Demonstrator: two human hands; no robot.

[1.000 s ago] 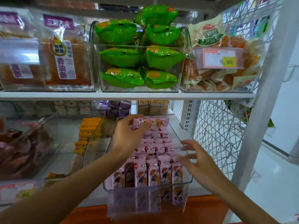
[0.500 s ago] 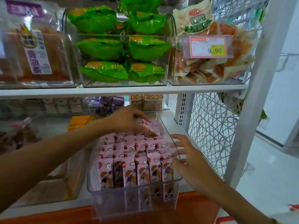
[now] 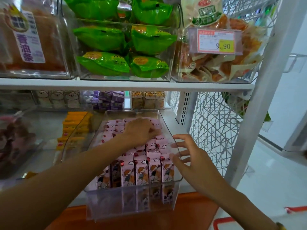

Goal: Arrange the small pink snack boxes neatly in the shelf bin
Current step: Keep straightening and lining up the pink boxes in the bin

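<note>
Small pink snack boxes (image 3: pixel 141 170) with a cartoon print stand in rows inside a clear plastic shelf bin (image 3: pixel 129 201) on the lower shelf. My left hand (image 3: pixel 141 131) reaches over the back rows, knuckles up. Its fingers curl down onto a pink box at the rear right. My right hand (image 3: pixel 187 156) hovers at the bin's right wall by the front row. Its fingers are spread, with the fingertips at the rim and the nearest box. My left forearm hides part of the middle rows.
A neighbouring clear bin on the left holds orange packets (image 3: pixel 74 125). The upper shelf board (image 3: pixel 126 85) hangs close above, carrying bins of green packs (image 3: pixel 103 63). A white wire mesh panel (image 3: pixel 212 130) and white post (image 3: pixel 265 97) close off the right. An orange-brown ledge (image 3: pixel 132 219) runs below.
My left hand has come down from the back of the bin with a pink box and now sits low on the rear rows. My right hand stays by the right wall.
</note>
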